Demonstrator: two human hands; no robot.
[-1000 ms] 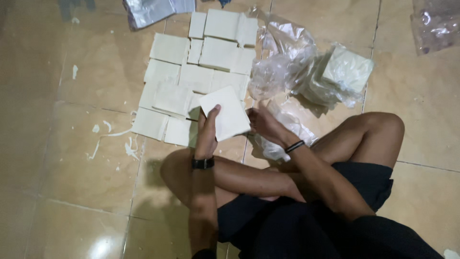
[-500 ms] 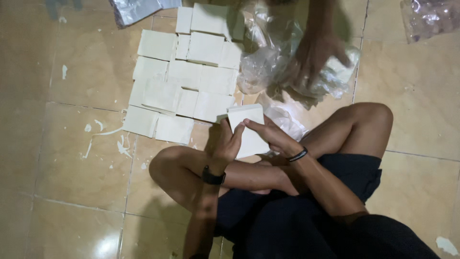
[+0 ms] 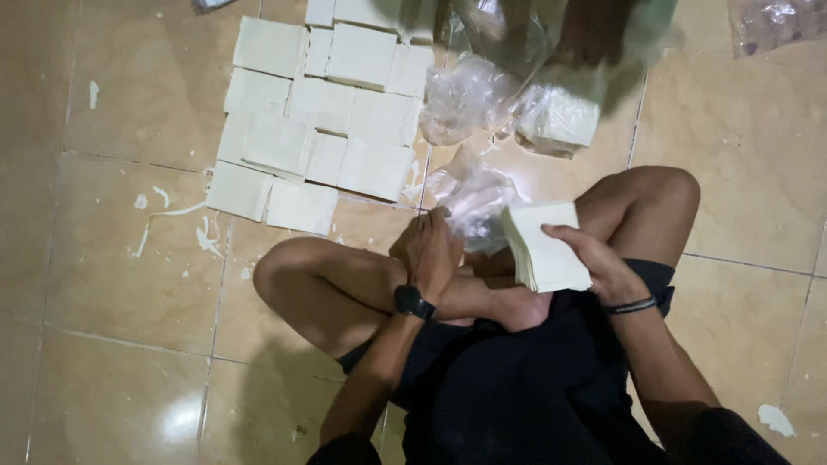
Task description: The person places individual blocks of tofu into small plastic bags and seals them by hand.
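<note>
Stack: thick pale square paper stack (image 3: 544, 248), which we pinch upright in our right hand (image 3: 603, 267) to keep sheets aligned
Left hand (image 3: 428, 252): curled onto crumpled clear plastic bag (image 3: 474, 202), gripping its film
Floor: tan tiled floor (image 3: 103, 258) carries flat paper squares (image 3: 319, 120) side by side

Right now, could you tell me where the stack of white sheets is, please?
In the head view, the stack of white sheets is in the right hand, right of centre, above the crossed legs.
</note>
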